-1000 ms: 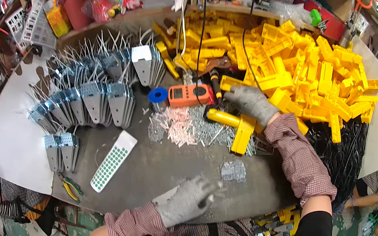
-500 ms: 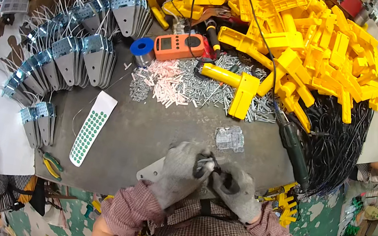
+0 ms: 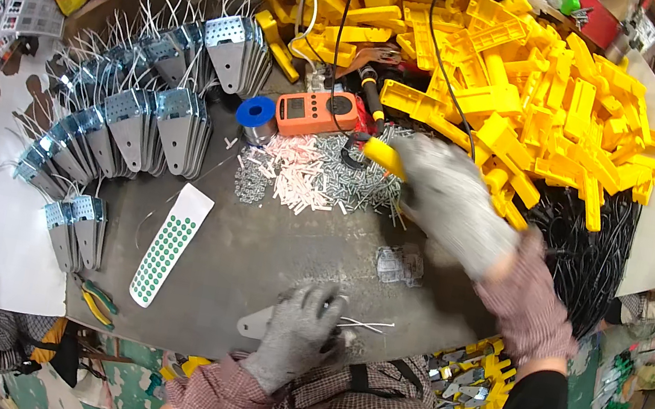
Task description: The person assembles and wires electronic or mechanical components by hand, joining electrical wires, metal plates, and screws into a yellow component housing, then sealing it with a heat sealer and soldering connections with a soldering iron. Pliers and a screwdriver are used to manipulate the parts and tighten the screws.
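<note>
Right hand (image 3: 453,204), gloved, closed around one yellow part (image 3: 383,155). Left hand (image 3: 302,330), fingers curled, presses one metal plate (image 3: 254,325); two white wires (image 3: 366,325) beside it.

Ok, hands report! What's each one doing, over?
Left gloved hand pressing flat grey metal plate at bench edge. Right gloved hand on yellow-handled tool, grip unclear. Heap of small white pegs alongside.

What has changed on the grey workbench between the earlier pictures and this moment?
Half a second ago both gloved hands met over a flat metal plate near the bench's front edge. Now the right hand has reached away, up to a yellow-handled tool beside the pile of small white and metal pieces. The left hand stays on the flat metal plate. The orange meter and blue spool look unmoved.
</note>
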Tool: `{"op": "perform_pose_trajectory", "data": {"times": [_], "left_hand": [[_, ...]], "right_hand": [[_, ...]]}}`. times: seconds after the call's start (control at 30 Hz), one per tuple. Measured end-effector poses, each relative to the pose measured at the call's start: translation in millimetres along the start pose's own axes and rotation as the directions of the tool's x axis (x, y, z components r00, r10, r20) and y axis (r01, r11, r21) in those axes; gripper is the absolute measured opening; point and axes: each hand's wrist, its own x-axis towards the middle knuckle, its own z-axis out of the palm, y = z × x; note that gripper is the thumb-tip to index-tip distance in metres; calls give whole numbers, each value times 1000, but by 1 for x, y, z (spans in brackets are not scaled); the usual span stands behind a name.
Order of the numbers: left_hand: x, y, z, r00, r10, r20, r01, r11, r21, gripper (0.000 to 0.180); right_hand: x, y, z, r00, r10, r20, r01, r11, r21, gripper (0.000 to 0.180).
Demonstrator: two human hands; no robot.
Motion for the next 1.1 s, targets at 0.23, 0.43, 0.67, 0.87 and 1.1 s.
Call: {"op": "perform_pose_trajectory", "data": {"times": [0.23, 0.43, 0.67, 0.87, 1.1], "left_hand": [[5, -11, -38, 953, -102, 284, 104, 995, 10, 74], [111, -14, -58, 943, 219, 249, -258, 956, 137, 22], [201, -19, 22, 675, 549, 493, -738, 493, 461, 15], [202, -18, 0, 890, 336, 309, -399, 901, 169, 34], [186, -27, 4, 982, 47, 181, 46, 877, -479, 21]], "right_hand": [[-163, -51, 50, 709, 411, 573, -556, -173, 813, 31], [-151, 31, 13, 856, 516, -9, -475, 794, 379, 31], [-123, 70, 67, 935, 331, 130, -306, 935, -178, 12], [-130, 47, 34, 879, 401, -258, -350, 910, 221, 7], [-184, 4, 17, 906, 406, 117, -360, 598, 717, 26]]}}
